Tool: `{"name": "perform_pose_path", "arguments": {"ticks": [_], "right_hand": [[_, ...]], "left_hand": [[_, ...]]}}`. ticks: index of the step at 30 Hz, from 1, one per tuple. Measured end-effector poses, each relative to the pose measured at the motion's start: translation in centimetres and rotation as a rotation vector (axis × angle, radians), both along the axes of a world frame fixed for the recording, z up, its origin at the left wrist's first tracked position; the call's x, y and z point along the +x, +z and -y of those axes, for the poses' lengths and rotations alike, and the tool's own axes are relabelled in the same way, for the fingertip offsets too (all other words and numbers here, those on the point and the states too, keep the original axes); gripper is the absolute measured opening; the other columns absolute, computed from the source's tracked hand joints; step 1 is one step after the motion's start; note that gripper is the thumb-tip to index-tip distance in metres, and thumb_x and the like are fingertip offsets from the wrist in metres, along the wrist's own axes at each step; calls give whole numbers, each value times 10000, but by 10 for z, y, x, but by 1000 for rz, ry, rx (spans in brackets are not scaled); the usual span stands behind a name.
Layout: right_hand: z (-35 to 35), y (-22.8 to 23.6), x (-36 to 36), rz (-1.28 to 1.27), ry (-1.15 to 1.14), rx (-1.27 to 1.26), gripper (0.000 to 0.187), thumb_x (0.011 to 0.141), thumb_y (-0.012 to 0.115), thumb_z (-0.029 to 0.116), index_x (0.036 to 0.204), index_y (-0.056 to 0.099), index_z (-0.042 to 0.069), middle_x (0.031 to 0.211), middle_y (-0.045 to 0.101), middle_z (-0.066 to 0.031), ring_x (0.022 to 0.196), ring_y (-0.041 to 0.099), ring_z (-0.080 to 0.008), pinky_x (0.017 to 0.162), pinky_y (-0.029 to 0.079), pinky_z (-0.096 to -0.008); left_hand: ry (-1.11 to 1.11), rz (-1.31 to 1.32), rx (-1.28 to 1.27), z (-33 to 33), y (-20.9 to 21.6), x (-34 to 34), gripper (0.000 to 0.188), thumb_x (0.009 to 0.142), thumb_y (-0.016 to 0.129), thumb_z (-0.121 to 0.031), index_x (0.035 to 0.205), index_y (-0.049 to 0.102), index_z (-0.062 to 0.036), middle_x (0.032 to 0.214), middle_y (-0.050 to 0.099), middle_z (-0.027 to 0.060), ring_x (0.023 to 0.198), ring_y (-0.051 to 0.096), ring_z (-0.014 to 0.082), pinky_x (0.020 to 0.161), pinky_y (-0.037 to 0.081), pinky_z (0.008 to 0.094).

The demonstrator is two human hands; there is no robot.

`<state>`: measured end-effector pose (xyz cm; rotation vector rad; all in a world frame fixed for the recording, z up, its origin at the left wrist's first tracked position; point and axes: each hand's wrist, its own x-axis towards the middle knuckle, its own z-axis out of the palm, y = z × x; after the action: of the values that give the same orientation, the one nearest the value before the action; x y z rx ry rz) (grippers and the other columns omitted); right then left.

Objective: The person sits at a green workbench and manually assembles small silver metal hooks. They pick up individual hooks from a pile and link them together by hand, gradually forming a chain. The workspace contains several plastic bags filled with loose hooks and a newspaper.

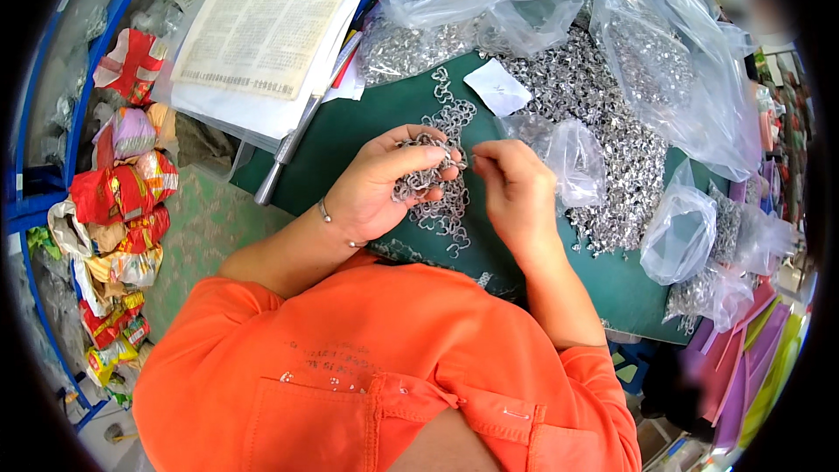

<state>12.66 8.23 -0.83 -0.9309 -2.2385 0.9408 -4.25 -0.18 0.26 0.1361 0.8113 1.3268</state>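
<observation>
A bunch of small grey curved metal hooks (416, 177) lies in my left hand (365, 189), its fingers curled around them and the thumb across the top. Just to the right, my right hand (522, 190) is closed, thumb and forefinger pinched together by the left fingertips. Whatever sits in that pinch is too small to make out. Under and between the hands, a strip of similar loose metal hooks (452, 220) runs along the green tabletop (345, 118).
A wide heap of shiny small metal parts (616, 149) spreads at the right, with transparent plastic bags (677, 70) on and around it. A white paper scrap (497, 87) lies beyond my hands. Printed sheets (271, 26) stand far left. Red and yellow packets (122, 188) fill a blue rack (39, 210).
</observation>
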Motion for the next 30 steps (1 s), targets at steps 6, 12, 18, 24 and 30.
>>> {"name": "perform_pose_path", "arguments": {"ticks": [6,12,18,24,30], "right_hand": [[10,10,18,-458,-27,-570,86,841,598,-54,915,627,-22,959,610,-84,751,597,-109,588,506,-211],[20,11,26,-688,-30,-813,86,847,606,-46,932,611,-51,907,622,-96,755,616,-123,586,524,-227],[19,8,30,-690,-21,-873,73,864,570,-40,935,582,-43,897,604,-129,747,609,-166,583,537,-268],[20,6,32,-779,4,-948,92,854,587,-49,945,587,-53,883,630,-125,756,630,-161,615,562,-272],[22,6,33,-836,34,-977,91,857,572,-57,948,574,-51,907,613,-142,760,629,-177,611,568,-287]], "left_hand": [[-27,15,22,-1,-3,6,177,838,621,-25,998,553,-55,971,623,90,860,622,169,662,502,288],[-124,0,19,-2,3,14,210,822,618,-10,1009,534,-55,980,605,109,874,614,183,663,508,280],[-138,-23,23,-1,2,17,226,811,617,-7,1016,529,-46,982,598,118,873,613,190,661,514,279],[-135,-17,22,0,3,18,233,809,611,3,1023,529,-38,985,598,123,875,616,200,677,515,291],[-148,-16,40,2,5,18,225,809,599,12,1013,521,-42,986,598,125,895,618,212,700,512,296]]}}
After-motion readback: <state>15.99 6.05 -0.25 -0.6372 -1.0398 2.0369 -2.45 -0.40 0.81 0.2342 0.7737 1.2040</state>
